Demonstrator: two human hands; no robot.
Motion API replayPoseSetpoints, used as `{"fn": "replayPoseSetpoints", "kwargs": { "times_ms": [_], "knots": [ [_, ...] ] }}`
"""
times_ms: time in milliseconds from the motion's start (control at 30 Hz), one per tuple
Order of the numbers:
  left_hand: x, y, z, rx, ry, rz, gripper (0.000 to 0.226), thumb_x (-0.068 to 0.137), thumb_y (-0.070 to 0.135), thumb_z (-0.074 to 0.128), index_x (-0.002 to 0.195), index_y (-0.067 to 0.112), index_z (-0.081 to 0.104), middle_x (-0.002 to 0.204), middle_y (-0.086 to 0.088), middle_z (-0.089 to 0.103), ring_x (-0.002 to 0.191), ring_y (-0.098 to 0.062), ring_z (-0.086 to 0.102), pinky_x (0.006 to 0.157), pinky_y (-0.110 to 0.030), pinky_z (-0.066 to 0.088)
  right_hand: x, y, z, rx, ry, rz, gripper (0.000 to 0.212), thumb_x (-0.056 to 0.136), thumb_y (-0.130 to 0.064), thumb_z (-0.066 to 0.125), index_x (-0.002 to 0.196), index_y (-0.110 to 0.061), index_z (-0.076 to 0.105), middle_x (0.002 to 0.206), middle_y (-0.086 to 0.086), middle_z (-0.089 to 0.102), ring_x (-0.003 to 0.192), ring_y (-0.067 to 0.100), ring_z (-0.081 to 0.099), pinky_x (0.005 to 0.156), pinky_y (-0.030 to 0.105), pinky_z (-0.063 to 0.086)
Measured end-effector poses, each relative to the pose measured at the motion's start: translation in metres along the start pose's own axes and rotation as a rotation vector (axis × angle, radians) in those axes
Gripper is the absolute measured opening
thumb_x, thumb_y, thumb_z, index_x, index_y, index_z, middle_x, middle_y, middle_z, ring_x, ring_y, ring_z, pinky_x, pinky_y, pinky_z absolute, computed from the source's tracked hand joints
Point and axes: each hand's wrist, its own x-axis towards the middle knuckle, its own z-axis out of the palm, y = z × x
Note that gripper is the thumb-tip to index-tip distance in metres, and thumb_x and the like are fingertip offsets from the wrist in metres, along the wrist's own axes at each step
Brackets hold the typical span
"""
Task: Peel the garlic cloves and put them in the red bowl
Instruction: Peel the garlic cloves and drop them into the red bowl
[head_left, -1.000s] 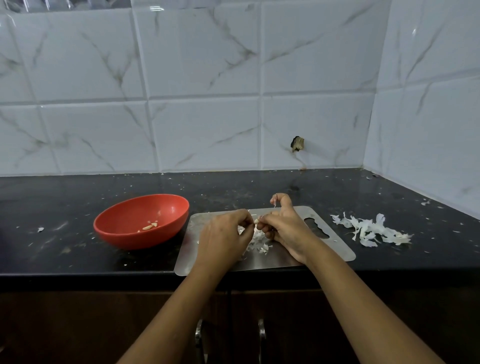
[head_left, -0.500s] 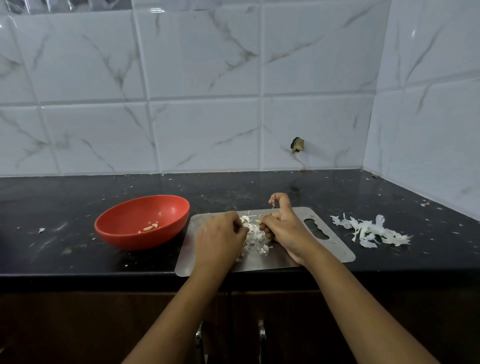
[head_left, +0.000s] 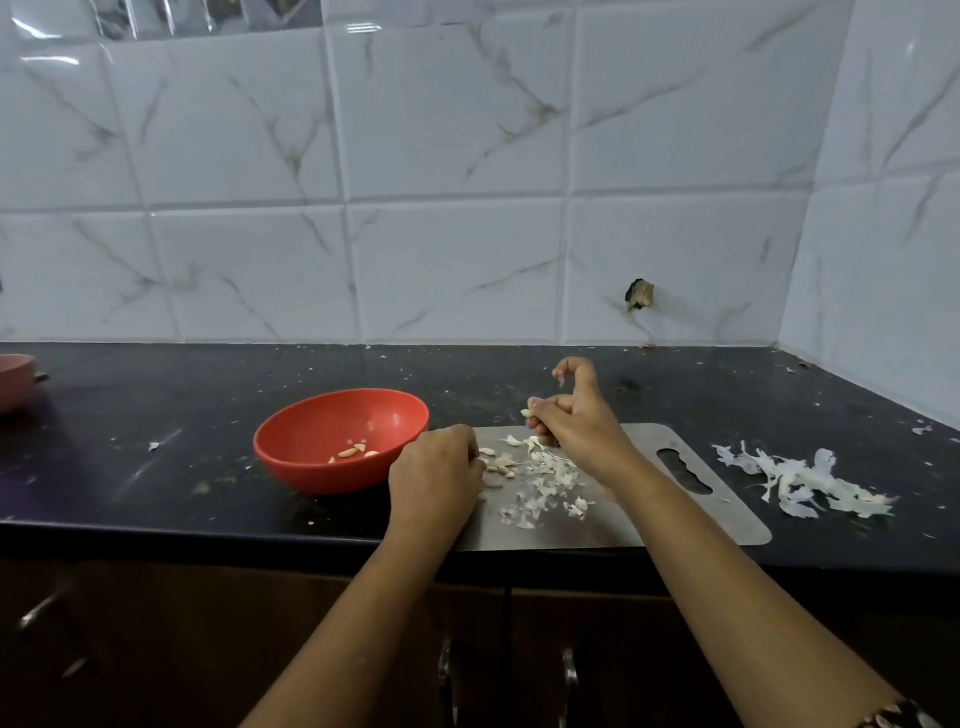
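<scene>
A red bowl (head_left: 340, 439) stands on the black counter with a few peeled cloves (head_left: 356, 451) inside. Right of it lies a steel cutting board (head_left: 644, 519) strewn with garlic cloves (head_left: 500, 462) and skin scraps (head_left: 550, 491). My right hand (head_left: 574, 421) hovers over the board's far edge and pinches a garlic clove (head_left: 529, 411), its index finger raised. My left hand (head_left: 434, 475) rests with curled fingers on the board's left end beside the loose cloves; whether it holds anything is hidden.
A pile of white garlic skins (head_left: 800, 483) lies on the counter right of the board. A pink dish (head_left: 13, 382) shows at the far left edge. Tiled walls close the back and right; cabinet handles (head_left: 569, 686) sit below the counter edge.
The two hands have parted: my left hand dropped to the board near the loose cloves, and my right hand rose with the clove. The view shifted left, so the bowl appears more central.
</scene>
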Motion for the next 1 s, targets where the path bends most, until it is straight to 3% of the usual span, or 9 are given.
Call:
{"fn": "replayPoseSetpoints", "kwargs": {
  "times_ms": [67,200,333,500,567,667,733,833,1000],
  "knots": [
    [0.001,-0.004,-0.001,0.001,-0.016,0.006,0.008,0.09,0.024,0.059,0.095,0.021,0.065,0.092,0.002,0.068,0.088,-0.021,0.063,0.068,-0.032,0.047,0.009,-0.013,0.013,-0.083,-0.035,-0.068,0.029,0.098,-0.012,0.054,0.115,-0.021,0.033,0.086,0.013,0.07,0.069,0.01,0.061,0.073,0.03,0.056],
    [0.002,-0.006,0.003,-0.059,-0.018,0.027,0.02,0.09,0.008,0.048,0.097,0.018,0.065,0.094,-0.003,0.067,0.089,-0.024,0.063,0.063,-0.028,0.037,0.03,-0.028,0.046,-0.292,-0.147,-0.204,0.033,0.095,-0.012,0.057,0.111,-0.023,0.031,0.083,0.008,0.072,0.069,0.006,0.065,0.07,0.026,0.053],
    [0.005,-0.01,0.006,-0.095,-0.059,0.089,0.024,0.09,0.003,0.045,0.104,0.007,0.064,0.103,-0.01,0.067,0.093,-0.025,0.063,0.065,-0.022,0.033,0.041,-0.031,0.08,-0.415,-0.259,-0.276,0.038,0.091,-0.004,0.058,0.109,-0.023,0.03,0.085,0.008,0.07,0.074,0.012,0.065,0.059,0.009,0.042],
    [0.009,-0.014,0.013,-0.085,-0.104,0.116,0.023,0.093,0.011,0.048,0.11,0.004,0.062,0.11,-0.014,0.065,0.099,-0.026,0.061,0.077,-0.028,0.043,0.054,-0.031,0.101,-0.534,-0.313,-0.328,0.033,0.092,-0.004,0.054,0.112,-0.02,0.033,0.087,0.007,0.07,0.084,0.017,0.066,0.076,0.026,0.051],
    [0.01,-0.015,0.015,-0.087,-0.104,0.138,0.023,0.093,0.011,0.049,0.109,0.007,0.064,0.108,-0.012,0.066,0.098,-0.024,0.062,0.079,-0.031,0.048,0.057,-0.032,0.099,-0.526,-0.309,-0.324,0.031,0.093,-0.004,0.052,0.113,-0.019,0.033,0.091,0.008,0.071,0.087,0.016,0.067,0.078,0.025,0.052],
    [0.009,-0.014,0.014,-0.134,-0.087,0.15,0.022,0.09,0.008,0.051,0.106,0.009,0.066,0.102,-0.009,0.068,0.096,-0.022,0.062,0.08,-0.033,0.05,0.058,-0.032,0.088,-0.432,-0.272,-0.271,0.031,0.094,-0.001,0.051,0.112,-0.018,0.033,0.094,0.007,0.073,0.079,0.006,0.065,0.07,0.009,0.045],
    [0.008,-0.013,0.014,-0.136,-0.074,0.153,0.021,0.089,0.01,0.052,0.105,0.011,0.067,0.102,-0.008,0.068,0.097,-0.021,0.061,0.081,-0.032,0.049,0.058,-0.03,0.082,-0.328,-0.248,-0.202,0.03,0.095,0.001,0.051,0.111,-0.017,0.032,0.095,0.008,0.073,0.074,0.005,0.065,0.069,0.012,0.048],
    [0.006,-0.012,0.014,-0.141,-0.079,0.152,0.02,0.091,0.012,0.052,0.104,0.011,0.067,0.102,-0.007,0.068,0.097,-0.021,0.061,0.083,-0.033,0.05,0.059,-0.026,0.084,-0.223,-0.249,-0.141,0.03,0.095,0.005,0.05,0.111,-0.013,0.033,0.095,0.016,0.072,0.078,0.018,0.069,0.074,0.026,0.058],
    [0.005,-0.012,0.013,-0.167,-0.073,0.156,0.017,0.089,0.012,0.053,0.1,0.01,0.067,0.099,-0.008,0.068,0.095,-0.022,0.062,0.082,-0.033,0.05,0.062,-0.028,0.093,-0.173,-0.22,-0.136,0.03,0.095,0.004,0.051,0.111,-0.014,0.033,0.091,0.015,0.071,0.078,0.02,0.069,0.073,0.026,0.059]
  ]
}}
